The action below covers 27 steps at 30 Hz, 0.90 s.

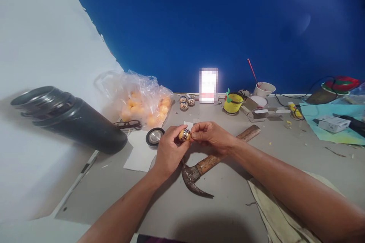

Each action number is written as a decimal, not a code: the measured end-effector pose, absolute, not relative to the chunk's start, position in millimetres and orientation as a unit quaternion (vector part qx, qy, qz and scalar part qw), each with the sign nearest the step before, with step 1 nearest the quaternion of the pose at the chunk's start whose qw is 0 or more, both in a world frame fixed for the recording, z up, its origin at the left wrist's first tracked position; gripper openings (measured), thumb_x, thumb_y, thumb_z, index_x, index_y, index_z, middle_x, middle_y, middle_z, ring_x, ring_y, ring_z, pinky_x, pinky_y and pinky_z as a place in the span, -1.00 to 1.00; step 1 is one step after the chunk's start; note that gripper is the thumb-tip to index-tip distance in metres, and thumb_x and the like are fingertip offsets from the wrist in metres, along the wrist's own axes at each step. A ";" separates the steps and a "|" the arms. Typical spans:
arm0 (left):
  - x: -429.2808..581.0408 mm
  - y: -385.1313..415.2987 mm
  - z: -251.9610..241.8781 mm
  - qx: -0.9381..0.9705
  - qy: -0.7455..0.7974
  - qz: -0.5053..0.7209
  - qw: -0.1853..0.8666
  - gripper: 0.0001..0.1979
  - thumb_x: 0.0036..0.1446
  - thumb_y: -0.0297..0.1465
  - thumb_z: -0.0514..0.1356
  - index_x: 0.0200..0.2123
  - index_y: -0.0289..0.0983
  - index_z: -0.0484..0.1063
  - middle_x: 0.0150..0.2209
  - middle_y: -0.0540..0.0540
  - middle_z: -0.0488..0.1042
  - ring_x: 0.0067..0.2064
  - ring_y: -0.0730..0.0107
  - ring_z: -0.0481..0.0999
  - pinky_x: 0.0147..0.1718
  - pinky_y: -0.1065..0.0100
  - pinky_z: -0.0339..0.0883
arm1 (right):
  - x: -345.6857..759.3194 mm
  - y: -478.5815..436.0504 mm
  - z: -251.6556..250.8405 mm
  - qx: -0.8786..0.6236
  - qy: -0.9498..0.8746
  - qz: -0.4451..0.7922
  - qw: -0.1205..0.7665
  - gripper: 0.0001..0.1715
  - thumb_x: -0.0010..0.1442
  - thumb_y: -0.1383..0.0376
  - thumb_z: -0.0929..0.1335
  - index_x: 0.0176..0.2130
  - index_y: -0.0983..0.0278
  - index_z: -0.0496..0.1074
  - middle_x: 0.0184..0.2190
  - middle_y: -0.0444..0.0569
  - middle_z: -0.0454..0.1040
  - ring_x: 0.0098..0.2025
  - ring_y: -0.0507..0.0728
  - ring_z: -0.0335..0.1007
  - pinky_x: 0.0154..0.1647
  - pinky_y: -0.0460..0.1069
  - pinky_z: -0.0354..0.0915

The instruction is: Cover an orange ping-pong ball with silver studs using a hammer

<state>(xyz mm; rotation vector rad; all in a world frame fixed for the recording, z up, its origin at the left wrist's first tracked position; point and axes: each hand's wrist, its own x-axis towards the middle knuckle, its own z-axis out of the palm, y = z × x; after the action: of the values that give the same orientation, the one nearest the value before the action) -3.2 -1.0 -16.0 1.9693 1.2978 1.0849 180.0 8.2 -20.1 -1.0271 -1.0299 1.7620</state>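
My left hand (pixel 171 148) is closed around a small orange ball (pixel 184 135) partly covered with shiny silver pieces. At the ball's right side, my right hand (pixel 212 136) has its thumb and forefinger pressed together against it. Whatever lies between those fingertips is too small to make out. Below both hands a claw hammer (pixel 211 162) with a rusty head and wooden handle lies on the table. Three similar silver-covered balls (pixel 184 105) sit near the wall. A clear plastic bag (pixel 142 87) of plain orange balls stands behind my left hand.
A dark flask (pixel 76 121) rises at the left, beside glasses (pixel 128 124) and a round black-rimmed lid (pixel 155 136). A lit, blurred screen (pixel 208 85) leans at the wall. Rightward are a yellow pot (pixel 233 103), a paper cup (pixel 264 89) and a folded cloth (pixel 281 212).
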 end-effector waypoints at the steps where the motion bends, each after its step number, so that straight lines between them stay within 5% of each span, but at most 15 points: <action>1: -3.2 -1.0 -15.7 0.731 0.482 0.402 0.268 -0.68 0.10 -0.45 0.27 -0.04 -0.21 0.56 -0.18 -0.08 0.58 -0.20 0.27 0.56 -0.17 0.29 0.41 | 180.0 8.2 -20.1 -0.406 -0.409 0.703 0.416 -0.63 -0.19 0.17 0.63 -0.44 0.31 0.54 -0.53 -0.14 0.48 -0.53 -0.05 0.14 -0.55 -0.11 -0.03; 16: -2.4 -1.2 -15.4 0.733 0.483 0.405 0.256 -0.72 0.11 -0.42 0.30 -0.07 -0.23 0.57 -0.20 -0.08 0.57 -0.23 0.30 0.54 -0.23 0.32 0.40 | 179.4 6.7 -19.6 -0.393 -0.417 0.699 0.428 -0.63 -0.16 0.17 0.61 -0.43 0.31 0.51 -0.55 -0.16 0.45 -0.56 -0.06 0.15 -0.54 -0.11 -0.01; 27: -3.7 -4.1 -14.4 0.721 0.490 0.423 0.247 -0.74 0.10 -0.43 0.31 -0.10 -0.19 0.58 -0.18 -0.08 0.59 -0.20 0.29 0.56 -0.18 0.30 0.44 | 174.9 1.8 -10.0 -0.424 -0.513 0.610 0.431 -0.78 -0.02 0.22 0.52 -0.41 0.29 0.50 -0.53 -0.16 0.47 -0.55 -0.03 0.29 -0.55 -0.11 0.19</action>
<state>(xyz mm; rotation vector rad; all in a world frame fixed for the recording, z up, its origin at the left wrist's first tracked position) -3.7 -4.1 -14.4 1.9660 1.3367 1.1531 174.9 1.8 -10.0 -1.0578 -1.2796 1.5205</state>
